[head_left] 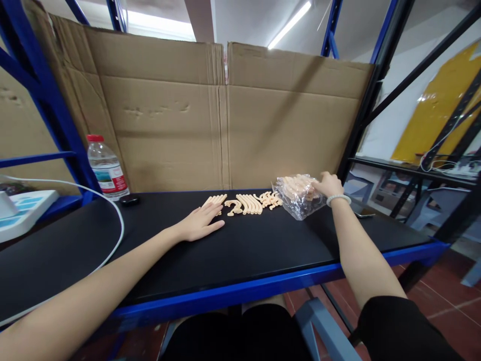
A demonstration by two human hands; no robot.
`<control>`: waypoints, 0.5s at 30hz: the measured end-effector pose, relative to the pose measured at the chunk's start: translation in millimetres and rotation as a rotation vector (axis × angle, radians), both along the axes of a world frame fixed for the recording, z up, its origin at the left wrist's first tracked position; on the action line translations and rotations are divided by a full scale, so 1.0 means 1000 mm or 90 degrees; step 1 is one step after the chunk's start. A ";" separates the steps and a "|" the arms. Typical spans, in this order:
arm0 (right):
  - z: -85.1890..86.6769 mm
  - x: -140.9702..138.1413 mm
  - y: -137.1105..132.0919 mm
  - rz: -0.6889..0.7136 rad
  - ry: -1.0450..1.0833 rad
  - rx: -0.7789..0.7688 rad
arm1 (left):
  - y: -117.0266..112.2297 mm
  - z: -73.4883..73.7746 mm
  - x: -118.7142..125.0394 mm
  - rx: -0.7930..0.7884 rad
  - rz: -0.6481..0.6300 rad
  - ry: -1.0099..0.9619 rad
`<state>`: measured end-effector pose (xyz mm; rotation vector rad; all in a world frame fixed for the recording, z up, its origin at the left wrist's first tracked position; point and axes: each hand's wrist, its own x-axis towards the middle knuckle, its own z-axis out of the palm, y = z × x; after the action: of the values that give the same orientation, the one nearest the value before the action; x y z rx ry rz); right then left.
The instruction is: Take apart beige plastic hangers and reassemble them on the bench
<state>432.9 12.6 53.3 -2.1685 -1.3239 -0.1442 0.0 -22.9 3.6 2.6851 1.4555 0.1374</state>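
Observation:
My left hand lies flat on the black tabletop, fingers stretched out, its tips touching the nearest of several pale orange curved and straight pieces laid in a row. My right hand reaches to the far right and grips the top edge of a clear plastic bag that holds more of the same orange pieces. A white bead bracelet is on that wrist.
A water bottle with a red cap stands at the back left beside a small black object. A white cable curves across the left side from a white device. Cardboard sheets wall the back. Blue shelf posts flank the table.

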 end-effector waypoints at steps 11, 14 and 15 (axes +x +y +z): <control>0.000 0.022 -0.002 0.113 0.241 -0.068 | 0.002 -0.002 0.000 -0.002 0.003 0.005; 0.006 0.023 0.006 0.112 0.266 0.045 | 0.000 -0.001 0.001 -0.006 0.008 -0.004; 0.008 0.024 0.010 0.095 0.268 0.077 | -0.001 -0.001 0.001 -0.008 0.009 -0.009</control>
<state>457.3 22.9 61.7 -1.8599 -1.1890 0.2711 1.0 -23.4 2.3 2.6584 1.4670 0.1479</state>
